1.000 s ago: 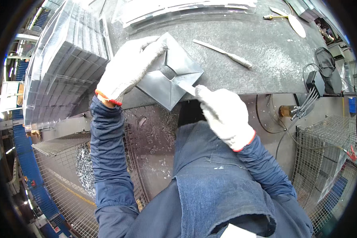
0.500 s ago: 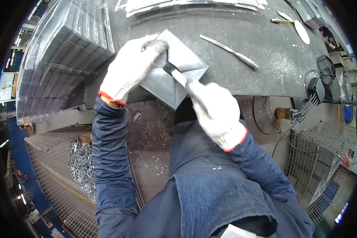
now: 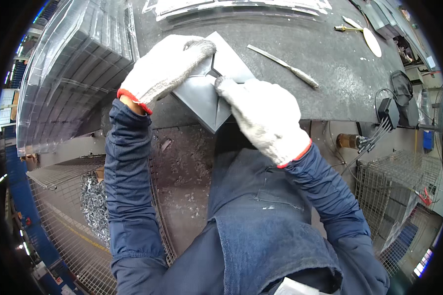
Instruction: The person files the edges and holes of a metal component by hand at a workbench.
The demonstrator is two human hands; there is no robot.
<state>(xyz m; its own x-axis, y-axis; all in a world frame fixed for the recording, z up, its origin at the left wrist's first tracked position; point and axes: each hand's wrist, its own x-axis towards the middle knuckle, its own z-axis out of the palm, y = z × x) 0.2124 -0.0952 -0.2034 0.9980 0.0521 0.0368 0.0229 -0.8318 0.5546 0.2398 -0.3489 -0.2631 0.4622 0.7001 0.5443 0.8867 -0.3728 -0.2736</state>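
Observation:
A square grey metal piece [image 3: 197, 97], its face parted by ridges that meet near the middle, is held tilted at the table's front edge. My left hand [image 3: 165, 69], in a white knit glove with a red cuff, is closed over its upper left side. Gloved the same way, my right hand [image 3: 268, 115] is closed at the middle of the face. It grips a flat hand tool, now mostly hidden by the fingers; only a dark end [image 3: 214, 73] seems to show by the fingertips. Right of the piece, a thin flat tool with a wrapped handle [image 3: 285, 66] lies on the table.
A tall stack of wrapped grey panels [image 3: 71, 73] stands at left on the dark table [image 3: 202, 24]. Far right lies a white oval disc [image 3: 372, 43]. Wire cages stand low on both sides; shiny metal links [image 3: 94, 206] fill part of the left one. Cables [image 3: 376, 135] hang at right.
My right hand has moved up and left, and its fingers now cover most of the tool's pale shaft. My left hand and the piece have shifted slightly upward.

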